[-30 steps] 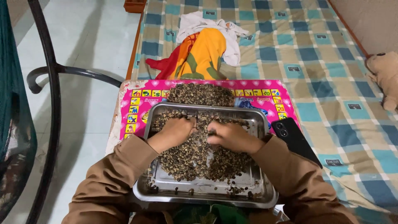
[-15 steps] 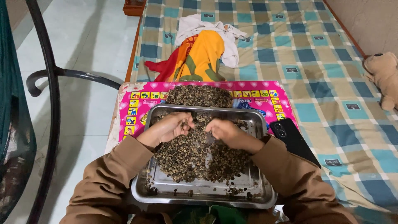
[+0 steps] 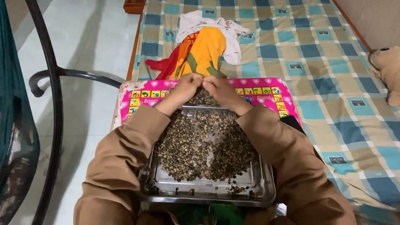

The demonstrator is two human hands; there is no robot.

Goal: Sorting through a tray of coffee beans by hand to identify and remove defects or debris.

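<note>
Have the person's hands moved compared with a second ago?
Yes. Both the left hand and right hand moved away from the body, from over the metal tray to the seed pile beyond it.

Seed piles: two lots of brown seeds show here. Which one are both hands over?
The smaller pile on the pink mat, beyond the steel tray. The left hand and right hand meet there; the tray's seeds lie untouched.

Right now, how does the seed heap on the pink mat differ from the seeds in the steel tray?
The heap on the mat is small, mounded and partly covered by both hands; the seeds in the tray are far more, spread flat and untouched. The heap lies beyond the tray. Both look like the same brownish seeds.
</note>
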